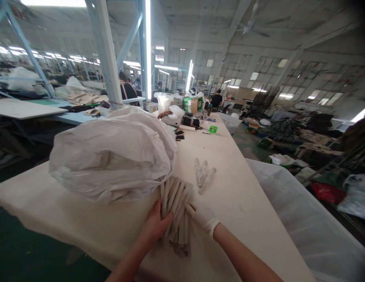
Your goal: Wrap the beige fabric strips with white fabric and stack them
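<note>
A bundle of beige fabric strips (177, 211) lies on the cloth-covered table in front of me, its strips side by side and pointing away. My left hand (155, 223), bare, is closed on the bundle's left side with the thumb over the top. On the right side, my right hand (202, 216) wears a pale glove, and its fingers press against the strips; its far fingertips are partly hidden. Just beyond lie three small wrapped rolls (204, 175), apart from both hands. A large white plastic sack (111, 156) sits left of the bundle, touching its far end.
Along the far table (241, 203) are a green tray (213, 129), dark rolled pieces (190, 121) and plastic bags (173, 115). A white bin (300, 211) stands against the right edge. A metal post (104, 55) rises behind the sack. Other people work farther back.
</note>
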A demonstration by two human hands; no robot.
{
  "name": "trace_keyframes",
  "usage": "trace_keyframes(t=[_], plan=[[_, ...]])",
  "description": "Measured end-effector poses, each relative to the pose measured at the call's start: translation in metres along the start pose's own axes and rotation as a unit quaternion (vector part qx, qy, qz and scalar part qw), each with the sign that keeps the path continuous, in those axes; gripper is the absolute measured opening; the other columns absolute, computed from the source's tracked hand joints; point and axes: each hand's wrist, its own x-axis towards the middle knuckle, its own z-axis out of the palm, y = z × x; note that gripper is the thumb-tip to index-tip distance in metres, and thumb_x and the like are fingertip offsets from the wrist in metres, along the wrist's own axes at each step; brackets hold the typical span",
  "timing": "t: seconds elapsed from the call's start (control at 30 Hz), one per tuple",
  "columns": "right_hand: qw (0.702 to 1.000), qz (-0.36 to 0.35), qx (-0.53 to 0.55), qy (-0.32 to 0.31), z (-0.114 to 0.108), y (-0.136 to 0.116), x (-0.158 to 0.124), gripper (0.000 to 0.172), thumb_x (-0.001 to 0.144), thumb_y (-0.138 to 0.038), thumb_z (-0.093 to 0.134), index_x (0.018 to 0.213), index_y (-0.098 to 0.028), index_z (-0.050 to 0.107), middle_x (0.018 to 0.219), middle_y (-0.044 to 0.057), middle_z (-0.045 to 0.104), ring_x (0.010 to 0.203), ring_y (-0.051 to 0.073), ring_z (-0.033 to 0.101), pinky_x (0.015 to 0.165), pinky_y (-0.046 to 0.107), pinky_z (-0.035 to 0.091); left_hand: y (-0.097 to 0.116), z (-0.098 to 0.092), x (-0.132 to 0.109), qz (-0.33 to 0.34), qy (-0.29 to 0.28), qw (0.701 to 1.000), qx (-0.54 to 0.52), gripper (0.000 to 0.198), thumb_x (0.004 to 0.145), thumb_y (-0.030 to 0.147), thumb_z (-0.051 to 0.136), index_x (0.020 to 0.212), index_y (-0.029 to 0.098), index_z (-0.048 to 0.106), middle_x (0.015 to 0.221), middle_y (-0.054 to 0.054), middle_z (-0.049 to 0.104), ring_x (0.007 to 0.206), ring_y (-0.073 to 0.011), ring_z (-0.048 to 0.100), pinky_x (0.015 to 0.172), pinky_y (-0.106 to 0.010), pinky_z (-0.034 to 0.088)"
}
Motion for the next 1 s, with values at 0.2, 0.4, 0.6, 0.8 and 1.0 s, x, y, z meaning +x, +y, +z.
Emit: trace_keyframes(t=[0.2, 0.4, 0.6, 0.8, 1.0], plan=[[0.996, 0.000, -0.073, 0.060, -0.002, 0.035, 0.040, 0.038, 0.090, -0.036, 0.034, 0.085, -0.018, 0.067, 0.089, 0.010, 0.067, 0.083, 0.021, 0.059, 0.074, 0.030, 0.039, -0.029, 0.005, -0.005, 0.052, 0.000, 0.998, 0.036, 0.059, 0.084, 0.040, 0.038, 0.132, 0.006, 0.040, 0.136, -0.015, 0.045, 0.125, -0.0237, 0.042, 0.107, -0.040, 0.031], [0.986, 0.001, -0.109, 0.128, -0.004, 0.071, 0.099, 0.041, 0.089, -0.027, 0.034, 0.124, -0.015, 0.051, 0.133, 0.016, 0.047, 0.120, 0.029, 0.041, 0.098, 0.044, 0.029, -0.034, 0.009, -0.005, 0.046, 0.028, 0.997, 0.046, 0.054, 0.082, 0.041, 0.042, 0.128, 0.012, 0.047, 0.131, -0.013, 0.051, 0.121, -0.0248, 0.046, 0.105, -0.041, 0.035], [0.988, -0.010, -0.118, 0.101, 0.008, 0.108, 0.115, 0.042, 0.087, -0.026, 0.036, 0.125, -0.018, 0.052, 0.139, 0.011, 0.042, 0.128, 0.029, 0.034, 0.105, 0.054, 0.017, -0.031, 0.008, -0.003, 0.035, 0.045, 0.998, 0.009, 0.049, 0.080, 0.040, 0.045, 0.122, 0.016, 0.053, 0.126, -0.011, 0.056, 0.118, -0.0250, 0.050, 0.103, -0.041, 0.038], [0.983, -0.102, -0.141, 0.052, -0.005, 0.154, 0.037, 0.048, 0.084, -0.025, 0.040, 0.131, -0.023, 0.045, 0.138, 0.007, 0.043, 0.129, 0.022, 0.035, 0.109, 0.047, 0.018, -0.033, 0.009, -0.004, 0.047, 0.037, 0.998, 0.024, 0.048, 0.083, 0.038, 0.043, 0.124, 0.014, 0.051, 0.127, -0.011, 0.054, 0.118, -0.0235, 0.049, 0.104, -0.040, 0.037], [0.961, -0.173, -0.212, 0.032, -0.021, 0.201, -0.040, 0.047, 0.084, -0.030, 0.041, 0.131, -0.034, 0.043, 0.138, 0.002, 0.043, 0.127, 0.024, 0.038, 0.104, 0.048, 0.026, -0.023, 0.007, -0.011, 0.036, 0.042, 0.997, 0.046, 0.049, 0.083, 0.036, 0.042, 0.126, 0.014, 0.049, 0.129, -0.011, 0.053, 0.119, -0.0230, 0.047, 0.105, -0.039, 0.035]])
